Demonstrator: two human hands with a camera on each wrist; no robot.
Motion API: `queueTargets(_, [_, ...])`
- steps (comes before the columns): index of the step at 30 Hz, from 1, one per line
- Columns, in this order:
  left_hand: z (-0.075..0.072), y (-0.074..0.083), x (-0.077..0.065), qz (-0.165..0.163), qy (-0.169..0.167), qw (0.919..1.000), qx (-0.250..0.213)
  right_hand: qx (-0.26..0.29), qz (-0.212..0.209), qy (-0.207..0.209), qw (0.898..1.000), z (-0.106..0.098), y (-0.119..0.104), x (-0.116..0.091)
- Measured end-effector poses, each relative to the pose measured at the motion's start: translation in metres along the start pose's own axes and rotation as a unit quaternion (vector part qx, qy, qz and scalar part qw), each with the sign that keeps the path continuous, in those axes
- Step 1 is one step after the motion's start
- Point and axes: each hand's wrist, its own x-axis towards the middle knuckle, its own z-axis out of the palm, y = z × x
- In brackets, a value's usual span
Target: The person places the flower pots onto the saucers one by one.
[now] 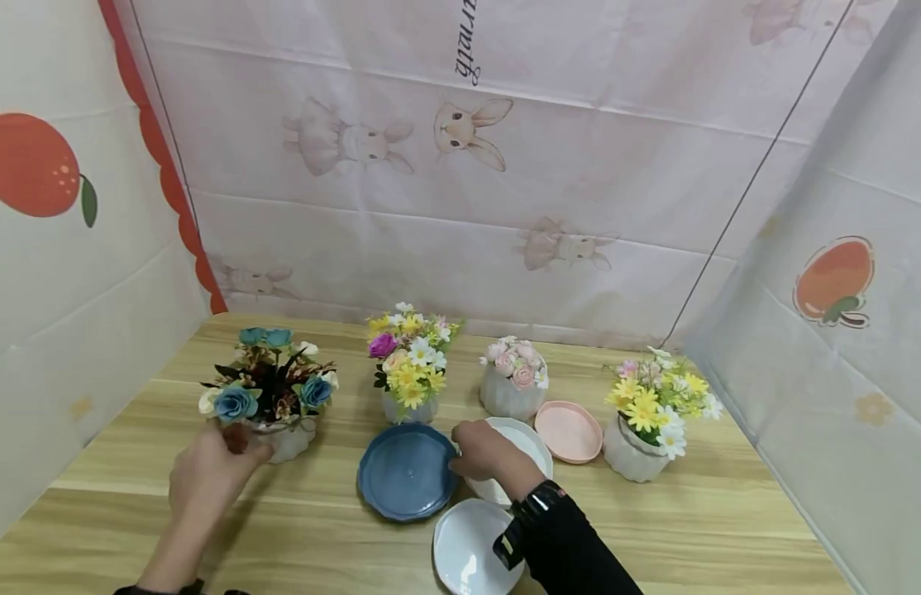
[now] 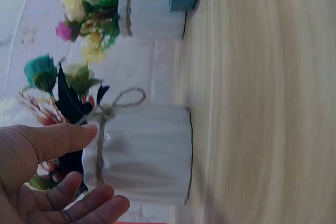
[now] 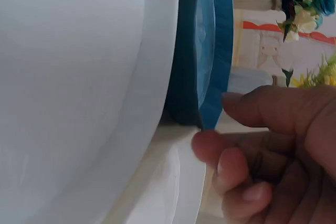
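My left hand (image 1: 213,469) is at the near left side of a white flowerpot (image 1: 288,440) with blue and cream artificial flowers (image 1: 270,380). In the left wrist view its thumb (image 2: 68,139) overlaps the pot's twine-tied rim, and the other fingers are loosely bent and spread apart. My right hand (image 1: 490,454) pinches the right rim of a scalloped blue plate (image 1: 407,473); in the right wrist view thumb and forefinger stand either side of that rim. Under this hand lies a white plate (image 1: 533,442), partly hidden. A nearer white plate (image 1: 471,549) sits below the right wrist.
Along the back stand a pot of mixed yellow, white and purple flowers (image 1: 410,364) and a pot of pink roses (image 1: 514,388). A small pink plate (image 1: 568,431) lies beside a pot with yellow daisies (image 1: 639,446) at right. Printed cloth walls (image 1: 401,248) enclose the wooden table (image 1: 304,529).
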Motion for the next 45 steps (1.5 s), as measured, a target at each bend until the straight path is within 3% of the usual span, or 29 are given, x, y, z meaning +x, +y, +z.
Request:
queueTargets(5, [0.003,-0.008,0.011,-0.031,0.007,0.9988,-0.037,0.029,0.071,-0.015,0.997,0.004,-0.005,0.007])
queueTargets(8, [0.005,-0.013,0.018,-0.015,-0.004,0.9978,-0.064,0.043,0.102,-0.022,0.994,0.007,-0.006,0.009])
queueTargets(13, [0.005,-0.016,0.028,0.019,-0.038,0.9938,-0.103,0.019,0.104,-0.002,0.994,0.012,-0.007,0.01])
queueTargets(17, [0.007,-0.015,0.034,0.011,-0.067,0.9891,-0.131,0.035,0.089,0.001,0.995,0.012,-0.009,0.012])
queueTargets(21, [0.011,-0.015,0.038,0.002,-0.074,0.9863,-0.147,0.079,0.082,-0.018,0.993,0.012,-0.012,0.014])
queueTargets(27, [0.013,-0.018,0.044,0.012,-0.077,0.9918,-0.101,0.065,0.098,-0.023,0.993,0.017,-0.021,0.018])
queueTargets(34, [0.014,-0.019,0.048,0.063,-0.077,0.9934,-0.057,0.046,0.131,-0.016,0.99,0.021,-0.032,0.019])
queueTargets(40, [0.012,-0.021,0.047,0.077,-0.089,0.991,-0.064,0.052,0.129,-0.025,0.99,0.024,-0.033,0.02])
queueTargets(45, [0.014,-0.02,0.044,0.102,-0.076,0.9884,-0.084,0.047,0.134,-0.024,0.99,0.022,-0.032,0.021])
